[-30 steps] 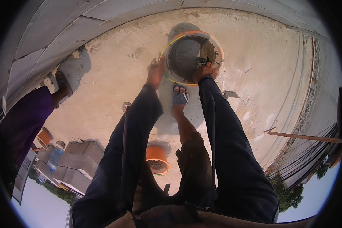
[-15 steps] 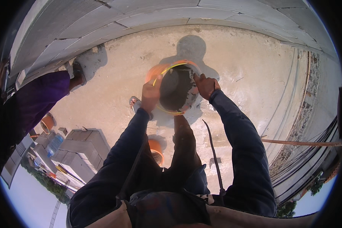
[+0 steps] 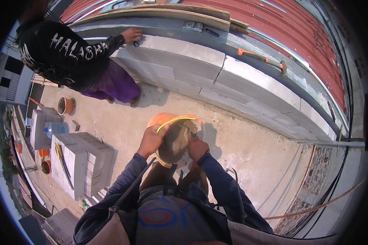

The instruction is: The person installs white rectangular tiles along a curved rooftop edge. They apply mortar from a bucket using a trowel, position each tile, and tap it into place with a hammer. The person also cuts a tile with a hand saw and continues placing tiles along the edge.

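Note:
An orange bucket (image 3: 156, 119) with a yellow band round its rim is in front of my body, tilted so that its mouth shows. Grey wet mortar (image 3: 175, 141) lies inside and coats part of the wall. My left hand (image 3: 150, 141) is closed on the left side of the rim. On the near right side, my right hand (image 3: 198, 148) is closed at the rim, with its fingers reaching over the mouth. Those fingertips are partly hidden against the mortar.
A grey block wall (image 3: 200, 73) stands ahead, with an orange-handled hammer (image 3: 262, 59) on the ledge behind it. A person in purple trousers (image 3: 114, 83) rests a hand on the wall. Stacked blocks (image 3: 84, 159), a water jug (image 3: 55, 129) and another orange bucket (image 3: 66, 105) are at left.
My view has lifted and turned, bringing the wall top, hammer and more of the other person into sight. The bucket has come closer to my body, and my right hand reaches farther over its mouth.

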Demonstrator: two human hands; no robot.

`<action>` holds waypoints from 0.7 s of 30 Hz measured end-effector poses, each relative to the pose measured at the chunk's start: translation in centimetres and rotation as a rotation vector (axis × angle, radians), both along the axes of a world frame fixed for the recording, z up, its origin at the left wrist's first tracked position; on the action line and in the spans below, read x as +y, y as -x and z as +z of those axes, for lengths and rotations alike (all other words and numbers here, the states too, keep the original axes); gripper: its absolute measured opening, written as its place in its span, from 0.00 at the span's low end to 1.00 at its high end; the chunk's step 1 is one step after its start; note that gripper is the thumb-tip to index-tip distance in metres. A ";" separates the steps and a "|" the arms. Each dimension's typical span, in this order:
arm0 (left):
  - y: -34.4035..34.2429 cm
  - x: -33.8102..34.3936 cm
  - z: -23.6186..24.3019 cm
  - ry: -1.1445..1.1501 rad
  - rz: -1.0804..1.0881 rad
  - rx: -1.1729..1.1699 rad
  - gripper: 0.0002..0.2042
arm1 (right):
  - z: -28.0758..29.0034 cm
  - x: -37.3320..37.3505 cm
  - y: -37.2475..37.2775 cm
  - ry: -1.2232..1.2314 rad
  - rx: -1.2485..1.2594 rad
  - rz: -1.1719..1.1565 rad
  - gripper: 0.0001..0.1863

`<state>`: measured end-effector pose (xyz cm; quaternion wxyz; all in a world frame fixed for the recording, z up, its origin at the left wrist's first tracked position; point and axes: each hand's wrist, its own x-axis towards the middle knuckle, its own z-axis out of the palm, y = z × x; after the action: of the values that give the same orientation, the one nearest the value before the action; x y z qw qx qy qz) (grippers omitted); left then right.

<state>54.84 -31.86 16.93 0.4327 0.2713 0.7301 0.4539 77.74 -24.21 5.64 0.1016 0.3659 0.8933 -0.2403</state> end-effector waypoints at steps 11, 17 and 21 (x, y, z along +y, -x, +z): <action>14.1 -8.4 6.5 -0.275 0.251 0.082 0.22 | 16.1 -4.1 13.4 -0.081 -0.107 0.176 0.22; 17.9 -10.5 8.8 -0.320 0.296 0.052 0.21 | 17.7 -5.6 16.7 -0.062 0.016 0.314 0.23; 19.8 -10.6 8.3 -0.399 0.341 -0.044 0.21 | 19.9 -5.7 18.9 -0.057 -0.028 0.184 0.23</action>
<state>34.99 -42.46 25.21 0.3036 0.2144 0.6520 0.6609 58.80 -29.88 25.55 0.1251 0.2883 0.9281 -0.1994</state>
